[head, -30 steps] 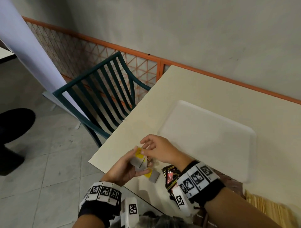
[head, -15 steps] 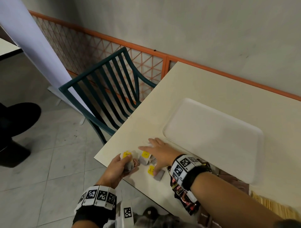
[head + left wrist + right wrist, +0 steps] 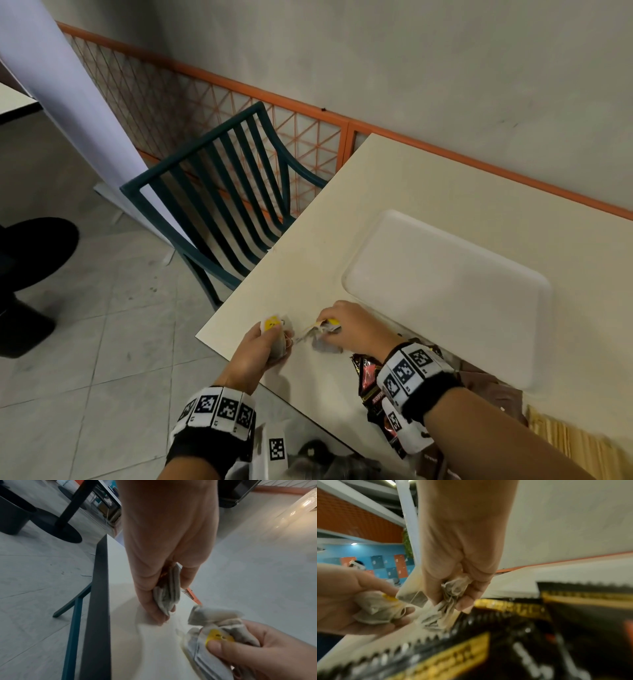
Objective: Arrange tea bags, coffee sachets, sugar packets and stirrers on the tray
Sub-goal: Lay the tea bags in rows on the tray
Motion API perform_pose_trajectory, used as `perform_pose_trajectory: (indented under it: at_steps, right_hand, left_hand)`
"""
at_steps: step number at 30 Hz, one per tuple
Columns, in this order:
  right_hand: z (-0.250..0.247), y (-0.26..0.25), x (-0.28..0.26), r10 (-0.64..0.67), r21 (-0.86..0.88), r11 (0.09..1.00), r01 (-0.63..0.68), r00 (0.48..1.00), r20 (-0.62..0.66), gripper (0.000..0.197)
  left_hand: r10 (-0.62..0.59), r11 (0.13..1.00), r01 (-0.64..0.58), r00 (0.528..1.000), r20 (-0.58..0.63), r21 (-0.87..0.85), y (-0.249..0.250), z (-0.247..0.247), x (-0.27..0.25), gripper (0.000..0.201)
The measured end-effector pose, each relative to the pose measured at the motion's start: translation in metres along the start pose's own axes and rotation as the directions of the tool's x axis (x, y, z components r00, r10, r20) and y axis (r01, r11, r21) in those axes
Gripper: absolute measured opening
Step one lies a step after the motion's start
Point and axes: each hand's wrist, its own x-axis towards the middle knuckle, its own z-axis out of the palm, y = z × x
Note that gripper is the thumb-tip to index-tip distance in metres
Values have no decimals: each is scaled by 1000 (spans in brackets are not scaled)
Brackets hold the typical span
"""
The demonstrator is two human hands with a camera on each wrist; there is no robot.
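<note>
Where it lay flat on loose tea bags half a second ago, right hand (image 3: 346, 325) now bunches those tea bags (image 3: 448, 601) in curled fingers | left hand (image 3: 263, 346) still clutches its own bundle (image 3: 168, 593) | table (image 3: 428, 185) corner | tray (image 3: 445, 294) bare beside.

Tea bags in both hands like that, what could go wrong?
The strings could tangle: the left hand and right hand each grip a bunch of tea bags close together, with loose threads showing. A bag might also slip off the table edge, since the left hand works right beside it. The tray holds nothing yet.
</note>
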Motion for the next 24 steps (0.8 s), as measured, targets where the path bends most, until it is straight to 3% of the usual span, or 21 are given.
perform_pose_trajectory:
  at_steps: [5,8,10,14,20,24]
  right_hand:
    - [-19,-2,-9,29,268,963,10,990,-140,27]
    - [-25,-13,-12,3,443,895,56,991,-131,23]
    - [-25,-22,-13,-31,448,890,87,991,-131,24]
    - [-16,-30,-13,-75,249,963,108,988,-138,39]
    - [-9,-29,-24,-3,304,953,20,998,-56,60]
    - [-8,-26,-36,62,525,851,10,991,-120,75]
  left_hand:
    - [-36,998,38,999,41,-55,3,12,2,17]
    - [-76,984,96,988,135,-149,7,15,1,28]
    - [-90,967,142,968,236,-213,13,18,-3,41]
    - [-88,918,230,912,401,-322,23,21,-7,70]
    - [-62,942,200,893,445,-270,21,24,-10,24]
    - [-18,943,159,903,430,-293,15,33,-9,21]
